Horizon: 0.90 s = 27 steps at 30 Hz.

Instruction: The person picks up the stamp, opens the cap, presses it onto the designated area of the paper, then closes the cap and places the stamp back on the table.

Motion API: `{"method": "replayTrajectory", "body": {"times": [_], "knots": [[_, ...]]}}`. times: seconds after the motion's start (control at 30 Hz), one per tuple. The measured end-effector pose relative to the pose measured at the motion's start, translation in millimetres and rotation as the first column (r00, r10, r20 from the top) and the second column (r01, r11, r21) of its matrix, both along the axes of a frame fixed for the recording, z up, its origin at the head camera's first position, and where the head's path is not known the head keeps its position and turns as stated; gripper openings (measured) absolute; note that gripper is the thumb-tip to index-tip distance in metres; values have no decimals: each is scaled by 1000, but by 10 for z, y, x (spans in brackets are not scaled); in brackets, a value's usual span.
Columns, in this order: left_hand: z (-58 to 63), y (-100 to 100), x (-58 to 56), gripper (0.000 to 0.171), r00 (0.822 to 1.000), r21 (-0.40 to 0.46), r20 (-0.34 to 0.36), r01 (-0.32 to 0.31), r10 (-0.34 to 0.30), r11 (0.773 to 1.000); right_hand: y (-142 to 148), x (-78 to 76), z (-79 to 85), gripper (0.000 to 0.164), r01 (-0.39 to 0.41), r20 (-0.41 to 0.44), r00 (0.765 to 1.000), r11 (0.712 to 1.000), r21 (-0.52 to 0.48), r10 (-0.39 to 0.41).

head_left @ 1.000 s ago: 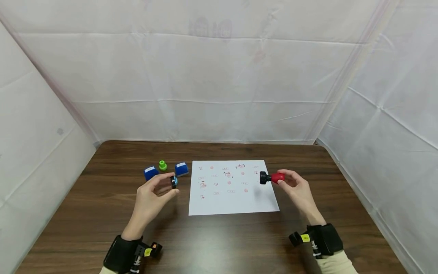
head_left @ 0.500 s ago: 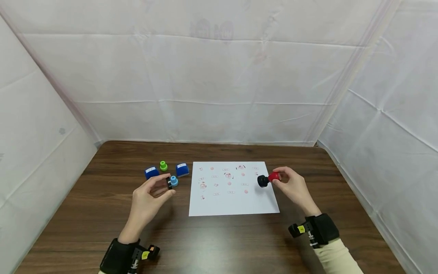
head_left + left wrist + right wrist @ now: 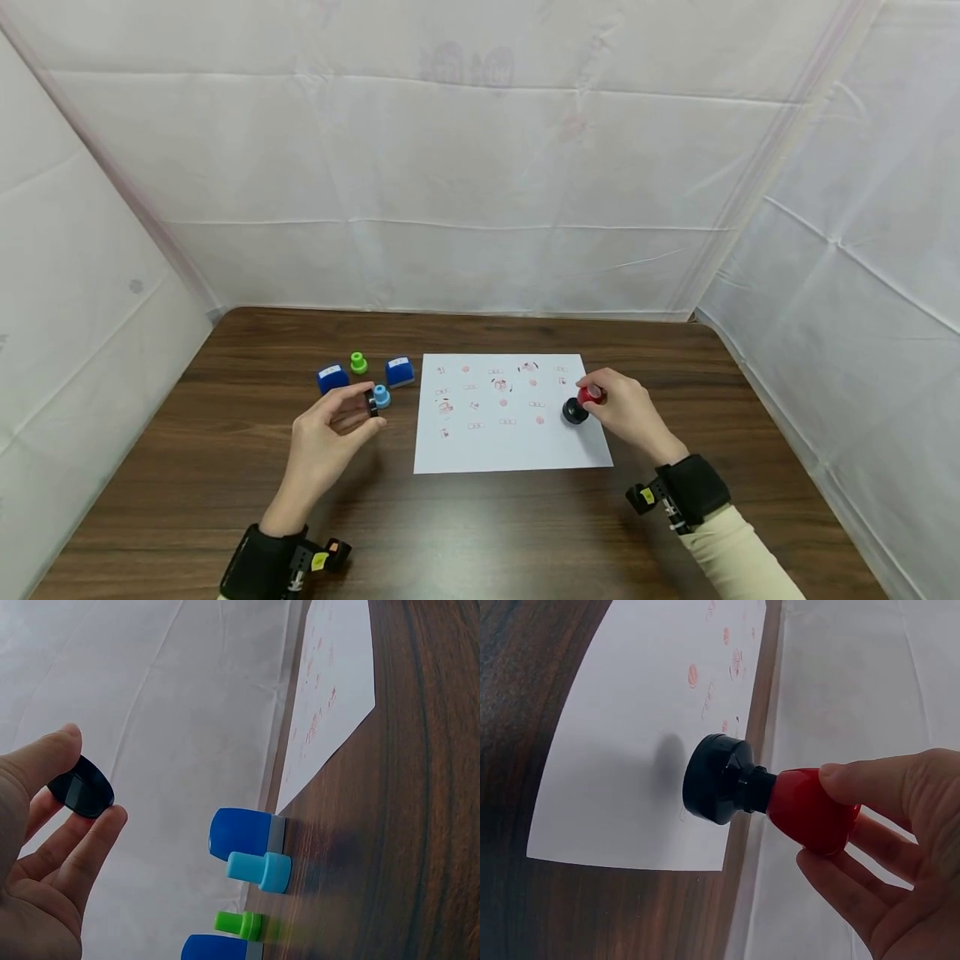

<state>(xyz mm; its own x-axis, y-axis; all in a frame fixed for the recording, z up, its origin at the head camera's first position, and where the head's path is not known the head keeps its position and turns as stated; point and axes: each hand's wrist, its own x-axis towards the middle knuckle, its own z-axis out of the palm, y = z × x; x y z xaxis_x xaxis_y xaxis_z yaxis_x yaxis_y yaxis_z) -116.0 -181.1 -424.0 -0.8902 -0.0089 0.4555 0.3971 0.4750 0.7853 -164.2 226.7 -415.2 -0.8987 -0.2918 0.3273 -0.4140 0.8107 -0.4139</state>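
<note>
My right hand (image 3: 626,412) pinches the red knob of a stamp (image 3: 810,810) with a wide black base. The stamp's base faces down, close over the right part of a white paper sheet (image 3: 480,454), and casts a shadow on it. Rows of small red prints mark the paper. In the left wrist view, my left hand (image 3: 49,847) pinches a round black cap (image 3: 84,789) between thumb and fingertips. A light blue stamp (image 3: 259,871) stands on the table just beyond the left hand.
Two blue stamps with white tops, a right one (image 3: 399,372) and a left one (image 3: 331,377), stand left of the paper. A small green stamp (image 3: 358,363) stands between them. White cloth walls (image 3: 465,192) enclose the brown wooden table (image 3: 465,533) at the back and sides.
My right hand has moved left over the paper, and the stamp has swung from level to base-down. My left hand has shifted slightly left with the cap, uncovering the light blue stamp.
</note>
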Motion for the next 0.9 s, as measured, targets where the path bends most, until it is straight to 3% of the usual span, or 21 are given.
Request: {"method": "replayTrajectory", "body": {"times": [0.33,0.9], "knots": [[15,13,-9,45,1000,6,-12,3,-3,1000,-45,11,-42,24,-38,37,999,997,65,36],[1,57,-13,47,1000,10,10,2,-2,1000,-109,15,-68,24,-43,40,998,995,85,40]]}}
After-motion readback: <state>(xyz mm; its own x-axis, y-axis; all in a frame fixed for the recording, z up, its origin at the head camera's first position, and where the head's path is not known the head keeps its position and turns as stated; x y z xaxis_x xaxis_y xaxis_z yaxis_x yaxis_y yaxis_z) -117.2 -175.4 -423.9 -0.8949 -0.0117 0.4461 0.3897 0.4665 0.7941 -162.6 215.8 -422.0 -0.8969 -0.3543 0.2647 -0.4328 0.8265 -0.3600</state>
